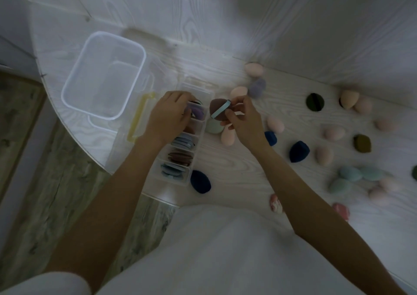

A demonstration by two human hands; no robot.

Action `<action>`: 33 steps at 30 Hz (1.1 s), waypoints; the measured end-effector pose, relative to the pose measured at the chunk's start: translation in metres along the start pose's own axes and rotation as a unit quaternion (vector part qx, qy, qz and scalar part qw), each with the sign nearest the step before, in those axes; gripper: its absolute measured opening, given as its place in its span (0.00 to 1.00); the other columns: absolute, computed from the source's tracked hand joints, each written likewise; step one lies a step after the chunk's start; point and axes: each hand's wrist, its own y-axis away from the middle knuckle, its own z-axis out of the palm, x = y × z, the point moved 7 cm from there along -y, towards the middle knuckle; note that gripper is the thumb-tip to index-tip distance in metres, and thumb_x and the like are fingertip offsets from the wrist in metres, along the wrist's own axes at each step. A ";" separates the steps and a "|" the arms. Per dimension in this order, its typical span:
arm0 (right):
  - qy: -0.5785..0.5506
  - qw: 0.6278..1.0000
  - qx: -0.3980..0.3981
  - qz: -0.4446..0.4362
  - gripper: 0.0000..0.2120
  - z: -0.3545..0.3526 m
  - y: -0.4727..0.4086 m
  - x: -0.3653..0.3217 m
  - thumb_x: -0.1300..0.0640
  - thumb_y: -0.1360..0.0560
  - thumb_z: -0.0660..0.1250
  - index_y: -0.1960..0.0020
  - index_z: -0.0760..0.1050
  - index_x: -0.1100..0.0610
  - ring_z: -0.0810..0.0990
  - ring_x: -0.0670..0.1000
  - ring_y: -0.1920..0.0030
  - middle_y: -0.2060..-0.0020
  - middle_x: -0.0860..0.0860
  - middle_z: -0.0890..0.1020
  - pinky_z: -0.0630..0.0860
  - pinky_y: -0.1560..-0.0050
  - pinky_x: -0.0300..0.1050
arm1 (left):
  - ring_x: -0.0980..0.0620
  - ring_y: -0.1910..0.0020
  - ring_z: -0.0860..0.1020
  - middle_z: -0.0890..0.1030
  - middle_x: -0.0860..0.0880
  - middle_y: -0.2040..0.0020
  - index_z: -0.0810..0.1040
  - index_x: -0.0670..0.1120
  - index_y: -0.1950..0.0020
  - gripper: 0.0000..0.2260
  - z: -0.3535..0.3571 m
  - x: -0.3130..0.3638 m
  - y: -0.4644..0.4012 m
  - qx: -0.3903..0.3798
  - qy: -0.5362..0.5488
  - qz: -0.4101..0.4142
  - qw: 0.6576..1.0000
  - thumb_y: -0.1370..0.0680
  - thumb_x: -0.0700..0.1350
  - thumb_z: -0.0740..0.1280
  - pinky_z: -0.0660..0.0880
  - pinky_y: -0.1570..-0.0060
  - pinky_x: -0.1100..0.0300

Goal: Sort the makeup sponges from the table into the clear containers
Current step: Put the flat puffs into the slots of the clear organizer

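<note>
White woodgrain table (237,166) beside grey-green plank floor (56,193).

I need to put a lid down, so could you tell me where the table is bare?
Bare table lies beyond the large clear tub, and between the divided organizer and the navy sponge. The right side is crowded with scattered sponges.
</note>
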 end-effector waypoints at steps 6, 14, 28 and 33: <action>0.060 0.995 -0.005 -0.073 0.05 0.010 0.014 -0.014 0.60 0.23 0.63 0.50 0.68 0.55 0.81 0.52 0.65 0.54 0.51 0.79 0.77 0.62 0.49 | 0.48 0.56 0.75 0.79 0.47 0.54 0.76 0.44 0.47 0.06 -0.019 0.000 0.055 0.023 0.074 -0.104 0.992 0.23 0.40 0.65 0.72 0.57 0.57; 0.161 0.978 -0.017 -0.133 0.07 0.032 0.035 -0.012 0.56 0.24 0.66 0.51 0.71 0.58 0.73 0.42 0.68 0.62 0.48 0.78 0.69 0.66 0.36 | 0.43 0.56 0.74 0.78 0.44 0.52 0.77 0.43 0.49 0.07 -0.011 0.011 0.104 -0.030 0.004 -0.124 0.992 0.27 0.39 0.67 0.71 0.63 0.54; 0.095 0.987 0.017 -0.132 0.07 0.018 0.036 -0.009 0.60 0.25 0.66 0.49 0.72 0.62 0.75 0.42 0.60 0.58 0.47 0.78 0.72 0.60 0.33 | 0.41 0.48 0.74 0.78 0.43 0.46 0.76 0.43 0.43 0.13 -0.021 0.020 0.094 -0.005 -0.033 -0.133 0.991 0.27 0.41 0.67 0.72 0.52 0.52; 0.108 0.985 0.010 -0.133 0.06 0.020 0.034 -0.009 0.61 0.25 0.66 0.49 0.72 0.60 0.78 0.47 0.57 0.56 0.49 0.80 0.74 0.57 0.40 | 0.41 0.43 0.71 0.76 0.41 0.42 0.74 0.42 0.39 0.15 -0.013 0.016 0.068 -0.024 -0.029 -0.118 0.992 0.26 0.41 0.66 0.68 0.46 0.53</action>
